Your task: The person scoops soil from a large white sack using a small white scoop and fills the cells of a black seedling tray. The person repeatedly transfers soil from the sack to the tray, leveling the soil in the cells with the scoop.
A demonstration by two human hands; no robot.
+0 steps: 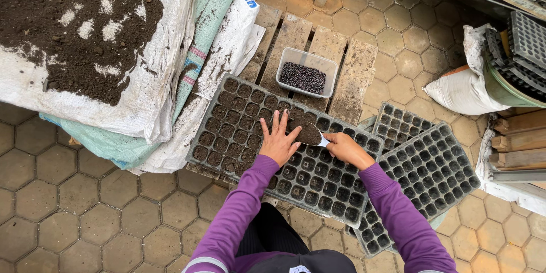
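My left hand (pixel 278 143) lies flat and released on the black seedling tray (pixel 284 153), fingers spread over soil-filled cells. My right hand (pixel 345 149) is clenched on a small scoop (pixel 310 134) heaped with dark soil, just beside my left fingertips. Beyond both, a clear tub (pixel 307 72) holds dark seeds. Far left of my left hand, a white sack (pixel 85 40) carries loose soil. Empty trays (pixel 426 165) sit right of my right hand.
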